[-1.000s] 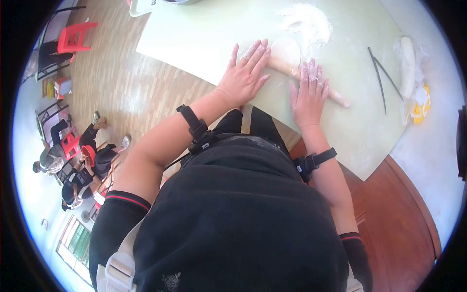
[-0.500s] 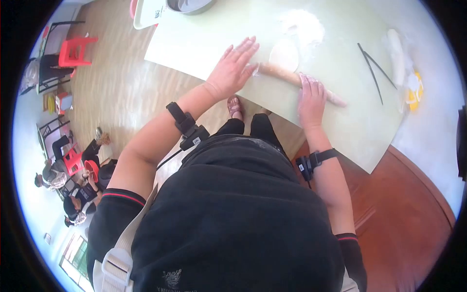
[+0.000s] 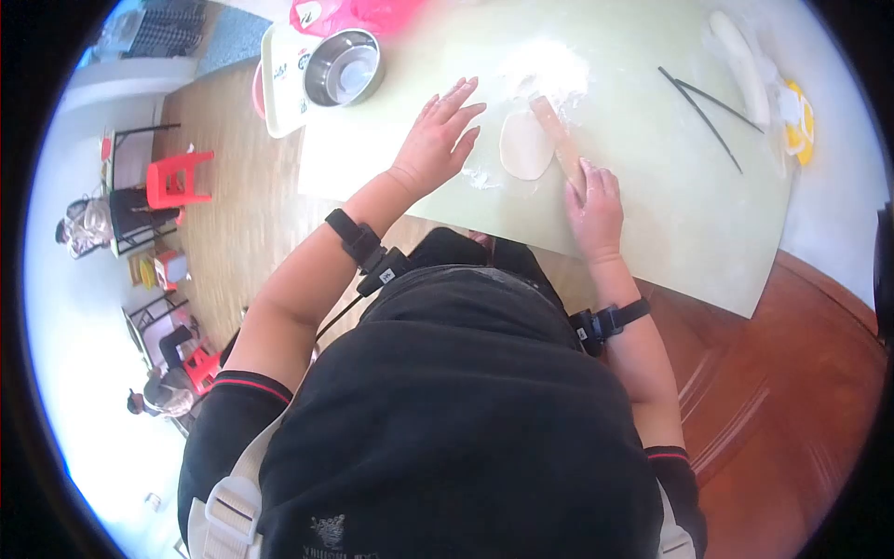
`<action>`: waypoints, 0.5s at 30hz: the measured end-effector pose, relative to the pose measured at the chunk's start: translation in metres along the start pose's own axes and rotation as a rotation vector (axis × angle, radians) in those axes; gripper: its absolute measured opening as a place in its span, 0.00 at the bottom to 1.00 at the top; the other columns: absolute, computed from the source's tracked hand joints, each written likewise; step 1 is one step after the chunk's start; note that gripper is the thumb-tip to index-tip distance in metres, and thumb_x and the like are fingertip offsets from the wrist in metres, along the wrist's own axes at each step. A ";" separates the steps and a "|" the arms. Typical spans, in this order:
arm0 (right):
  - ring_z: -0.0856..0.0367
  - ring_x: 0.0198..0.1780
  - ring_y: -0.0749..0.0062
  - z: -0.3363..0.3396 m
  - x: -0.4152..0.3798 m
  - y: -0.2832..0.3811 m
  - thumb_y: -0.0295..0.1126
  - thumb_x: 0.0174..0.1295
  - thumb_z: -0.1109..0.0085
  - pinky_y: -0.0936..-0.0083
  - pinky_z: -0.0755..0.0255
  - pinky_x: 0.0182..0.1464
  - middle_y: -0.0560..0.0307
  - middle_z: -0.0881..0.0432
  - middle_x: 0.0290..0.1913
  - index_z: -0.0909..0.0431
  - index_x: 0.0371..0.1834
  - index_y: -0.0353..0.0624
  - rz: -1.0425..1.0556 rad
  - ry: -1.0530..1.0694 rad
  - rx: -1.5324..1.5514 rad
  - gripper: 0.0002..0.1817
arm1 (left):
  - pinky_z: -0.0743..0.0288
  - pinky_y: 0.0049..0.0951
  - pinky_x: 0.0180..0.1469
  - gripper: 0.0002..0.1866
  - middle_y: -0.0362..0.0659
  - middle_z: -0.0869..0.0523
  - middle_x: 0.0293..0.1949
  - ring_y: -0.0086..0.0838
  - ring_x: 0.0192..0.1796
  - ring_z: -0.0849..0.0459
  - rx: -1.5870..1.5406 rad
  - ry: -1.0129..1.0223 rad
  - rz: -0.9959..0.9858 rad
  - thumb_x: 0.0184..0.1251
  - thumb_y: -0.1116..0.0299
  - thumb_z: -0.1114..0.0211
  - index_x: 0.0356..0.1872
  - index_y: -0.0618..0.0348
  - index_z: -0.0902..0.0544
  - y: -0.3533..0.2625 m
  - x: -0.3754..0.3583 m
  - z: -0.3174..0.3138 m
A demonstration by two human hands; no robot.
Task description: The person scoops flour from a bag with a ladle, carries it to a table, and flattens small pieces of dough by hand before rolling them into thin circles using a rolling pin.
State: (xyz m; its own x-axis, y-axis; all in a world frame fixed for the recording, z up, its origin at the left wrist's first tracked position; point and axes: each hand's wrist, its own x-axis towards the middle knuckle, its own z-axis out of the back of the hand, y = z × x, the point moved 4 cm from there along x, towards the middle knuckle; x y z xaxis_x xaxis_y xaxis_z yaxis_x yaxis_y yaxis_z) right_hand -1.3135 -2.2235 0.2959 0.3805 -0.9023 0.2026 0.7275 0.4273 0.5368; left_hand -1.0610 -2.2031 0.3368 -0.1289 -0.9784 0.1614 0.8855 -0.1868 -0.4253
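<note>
My right hand [image 3: 596, 210] is closed around the lower end of a wooden rolling pin [image 3: 556, 140], which slants up and left past the right edge of a flattened oval of dough [image 3: 524, 149]. My left hand [image 3: 440, 138] is over the pale green tabletop [image 3: 643, 200], left of the dough, its fingers stretched out and nothing in it. White flour [image 3: 548, 70] lies heaped just beyond the dough. A small smear of flour shows between my left hand and the dough.
At the far left of the table are a metal bowl [image 3: 343, 70], a whitish tray [image 3: 282, 84] and a pink bag [image 3: 354, 13]. Two thin black sticks [image 3: 703, 112], a long white roll [image 3: 740, 61] and a yellow-and-white packet [image 3: 798, 121] lie right. Red stools [image 3: 179, 179] and people stand beyond.
My left hand has come off the rolling pin. The pin has swung from lying crosswise to pointing away from me, still in my right hand. The view has shifted, showing more of the bowl.
</note>
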 end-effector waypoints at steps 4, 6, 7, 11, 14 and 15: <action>0.24 0.50 0.51 -0.009 -0.009 0.012 0.29 0.58 0.37 0.61 0.26 0.52 0.44 0.22 0.47 0.26 0.57 0.36 -0.038 0.004 0.049 0.22 | 0.41 0.47 0.73 0.19 0.48 0.35 0.72 0.44 0.75 0.39 -0.011 0.014 -0.058 0.68 0.71 0.40 0.59 0.56 0.24 0.006 0.021 -0.001; 0.24 0.50 0.50 -0.011 -0.007 0.024 0.29 0.58 0.38 0.61 0.26 0.52 0.44 0.22 0.47 0.26 0.57 0.36 -0.097 -0.004 0.075 0.22 | 0.42 0.47 0.73 0.18 0.48 0.34 0.72 0.44 0.75 0.39 -0.038 0.026 -0.126 0.67 0.72 0.40 0.59 0.56 0.23 0.011 0.032 -0.001; 0.24 0.50 0.49 -0.012 -0.006 0.028 0.29 0.59 0.38 0.60 0.26 0.52 0.43 0.23 0.47 0.26 0.57 0.35 -0.154 -0.012 0.101 0.22 | 0.42 0.47 0.73 0.18 0.48 0.34 0.72 0.44 0.75 0.39 -0.045 0.025 -0.133 0.67 0.72 0.40 0.59 0.56 0.23 0.014 0.041 -0.002; 0.25 0.51 0.48 -0.025 -0.008 0.050 0.29 0.59 0.38 0.60 0.27 0.53 0.42 0.23 0.48 0.27 0.58 0.34 -0.259 -0.089 0.005 0.23 | 0.41 0.47 0.73 0.19 0.47 0.33 0.72 0.42 0.74 0.38 -0.188 0.045 -0.352 0.67 0.72 0.40 0.59 0.55 0.23 0.009 0.077 -0.008; 0.26 0.52 0.47 -0.031 -0.014 0.074 0.30 0.60 0.38 0.60 0.28 0.54 0.41 0.24 0.49 0.27 0.59 0.34 -0.333 -0.133 -0.075 0.23 | 0.42 0.47 0.73 0.18 0.45 0.34 0.72 0.39 0.75 0.38 -0.256 0.071 -0.516 0.69 0.70 0.42 0.60 0.55 0.24 -0.006 0.098 -0.019; 0.26 0.53 0.47 -0.036 -0.013 0.079 0.30 0.61 0.38 0.60 0.28 0.54 0.41 0.24 0.49 0.27 0.59 0.34 -0.371 -0.163 -0.082 0.23 | 0.44 0.47 0.74 0.18 0.44 0.35 0.72 0.36 0.75 0.39 -0.250 0.080 -0.607 0.70 0.69 0.43 0.60 0.56 0.24 -0.013 0.104 -0.026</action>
State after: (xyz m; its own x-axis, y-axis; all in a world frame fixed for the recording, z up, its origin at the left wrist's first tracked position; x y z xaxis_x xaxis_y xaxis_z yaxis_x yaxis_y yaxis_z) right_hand -1.2407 -2.1757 0.3058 -0.0069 -0.9904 0.1382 0.8440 0.0684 0.5319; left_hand -1.0971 -2.3053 0.3360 -0.6140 -0.6944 0.3751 0.5161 -0.7129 -0.4748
